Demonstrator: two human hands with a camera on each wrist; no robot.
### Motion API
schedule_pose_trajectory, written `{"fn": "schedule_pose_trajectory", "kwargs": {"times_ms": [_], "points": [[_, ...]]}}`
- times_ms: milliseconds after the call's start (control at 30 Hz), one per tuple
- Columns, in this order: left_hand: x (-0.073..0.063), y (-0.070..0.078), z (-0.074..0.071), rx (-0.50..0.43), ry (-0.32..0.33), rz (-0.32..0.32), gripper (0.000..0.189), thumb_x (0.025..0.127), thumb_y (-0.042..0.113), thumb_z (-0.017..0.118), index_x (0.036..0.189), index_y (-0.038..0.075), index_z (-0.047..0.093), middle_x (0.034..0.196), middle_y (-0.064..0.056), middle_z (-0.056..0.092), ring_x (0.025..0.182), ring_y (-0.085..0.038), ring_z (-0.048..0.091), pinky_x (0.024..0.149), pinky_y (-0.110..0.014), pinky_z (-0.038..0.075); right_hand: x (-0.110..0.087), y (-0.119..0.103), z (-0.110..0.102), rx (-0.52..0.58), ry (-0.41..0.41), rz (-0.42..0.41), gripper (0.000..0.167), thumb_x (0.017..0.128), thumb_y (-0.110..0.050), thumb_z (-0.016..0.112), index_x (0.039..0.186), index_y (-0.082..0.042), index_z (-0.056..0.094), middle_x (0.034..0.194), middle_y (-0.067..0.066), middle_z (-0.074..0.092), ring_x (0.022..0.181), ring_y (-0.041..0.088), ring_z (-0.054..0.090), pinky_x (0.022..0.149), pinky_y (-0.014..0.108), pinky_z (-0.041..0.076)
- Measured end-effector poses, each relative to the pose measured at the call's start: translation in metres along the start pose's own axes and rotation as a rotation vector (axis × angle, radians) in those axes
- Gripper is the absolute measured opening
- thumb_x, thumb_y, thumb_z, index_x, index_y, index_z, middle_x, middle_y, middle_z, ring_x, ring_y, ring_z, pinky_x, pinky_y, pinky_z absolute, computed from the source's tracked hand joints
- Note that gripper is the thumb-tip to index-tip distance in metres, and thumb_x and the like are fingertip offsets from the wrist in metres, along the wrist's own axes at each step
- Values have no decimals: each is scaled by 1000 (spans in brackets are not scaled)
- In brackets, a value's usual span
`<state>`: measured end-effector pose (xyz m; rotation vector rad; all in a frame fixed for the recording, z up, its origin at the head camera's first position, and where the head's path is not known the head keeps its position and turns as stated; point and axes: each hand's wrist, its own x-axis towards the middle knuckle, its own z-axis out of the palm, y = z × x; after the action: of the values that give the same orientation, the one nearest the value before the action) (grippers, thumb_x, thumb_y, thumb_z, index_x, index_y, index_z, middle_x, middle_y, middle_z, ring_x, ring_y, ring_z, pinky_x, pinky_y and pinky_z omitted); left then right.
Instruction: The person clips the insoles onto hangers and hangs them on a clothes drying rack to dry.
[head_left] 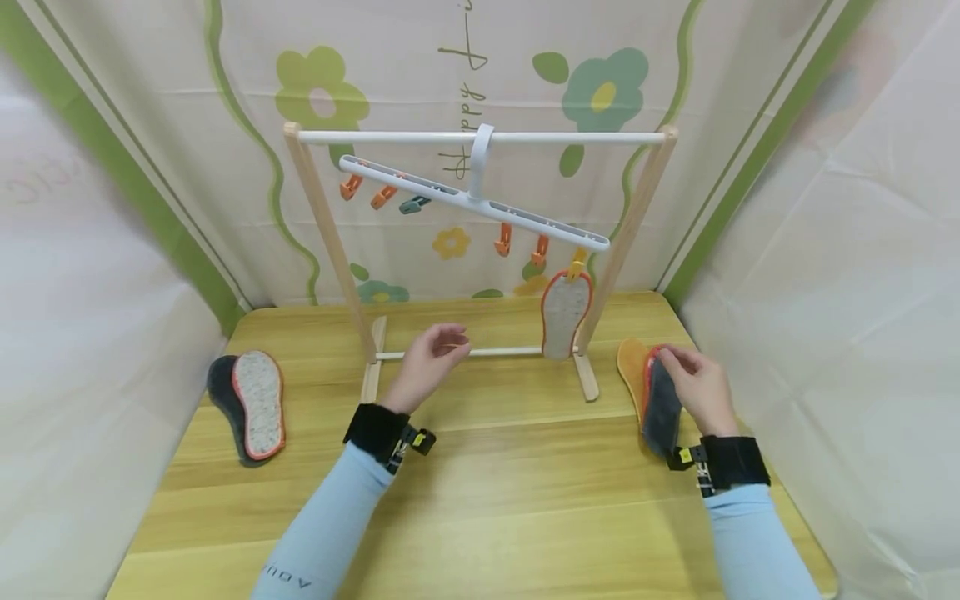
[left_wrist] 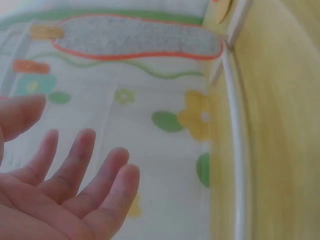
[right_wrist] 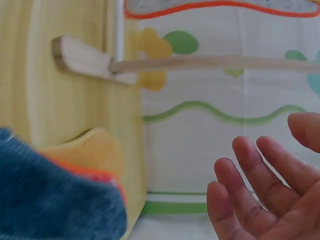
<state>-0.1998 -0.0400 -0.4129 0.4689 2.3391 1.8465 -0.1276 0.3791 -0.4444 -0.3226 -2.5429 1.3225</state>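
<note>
A grey insole [head_left: 566, 315] with an orange-red edge hangs from the yellow clip [head_left: 577, 264] at the low right end of a tilted white hanger [head_left: 474, 200]. My left hand [head_left: 433, 358] is held in front of the rack with relaxed fingers and nothing in them; its fingers [left_wrist: 70, 175] are parted in the left wrist view. Over the pair on the right, a dark insole [head_left: 662, 412] lying on an orange-yellow insole [head_left: 633, 367], is my right hand [head_left: 701, 387]. The right wrist view shows its fingers [right_wrist: 252, 185] spread, apart from the dark insole [right_wrist: 65, 200].
A wooden rack [head_left: 330, 242] with a white top bar [head_left: 390, 137] carries the hanger. Orange clips [head_left: 503, 240] and a dark green clip [head_left: 414, 205] hang from it. At the table's left lie a light grey insole [head_left: 258, 404] and a dark insole [head_left: 223, 383], overlapping. Fabric walls surround the table.
</note>
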Motion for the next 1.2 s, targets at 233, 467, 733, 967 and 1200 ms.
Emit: {"fn": "schedule_pose_trajectory", "kwargs": {"times_ms": [233, 467, 733, 967, 1200], "points": [[-43, -13, -21, 7, 46, 11, 35, 97, 17, 66, 128, 4, 57, 122, -15, 63, 114, -23, 59, 99, -38, 49, -8, 37, -3, -103, -24, 32, 55, 103, -39, 50, 133, 8, 57, 129, 31, 57, 116, 44, 54, 91, 53, 46], [-83, -28, -29, -12, 104, -31, 34, 98, 21, 66, 127, 6, 59, 120, -12, 65, 111, -24, 61, 91, -30, 52, -5, 69, 6, -250, -6, 83, 49, 102, -30, 55, 127, 11, 59, 120, 33, 62, 111, 48, 57, 89, 57, 47], [-110, -42, -31, 2, 182, -71, 33, 95, 24, 69, 123, 10, 61, 116, -6, 67, 108, -20, 63, 88, -26, 53, 2, 88, 10, -343, -42, 182, 54, 101, -34, 55, 128, 13, 57, 122, 33, 60, 110, 48, 57, 89, 57, 47], [-127, -49, -31, 28, 217, -79, 33, 96, 26, 68, 124, 10, 62, 119, -10, 66, 110, -21, 63, 89, -26, 53, 10, 93, 13, -482, -160, 249, 73, 100, -46, 52, 130, 20, 49, 126, 38, 53, 113, 54, 52, 94, 61, 43], [-146, -64, -39, 75, 259, -130, 40, 97, 28, 66, 130, 7, 60, 124, -11, 64, 114, -22, 60, 92, -25, 50, 18, 91, 14, -499, -174, 277, 74, 97, -52, 54, 110, 21, 59, 104, 40, 61, 90, 50, 61, 78, 57, 49]]}}
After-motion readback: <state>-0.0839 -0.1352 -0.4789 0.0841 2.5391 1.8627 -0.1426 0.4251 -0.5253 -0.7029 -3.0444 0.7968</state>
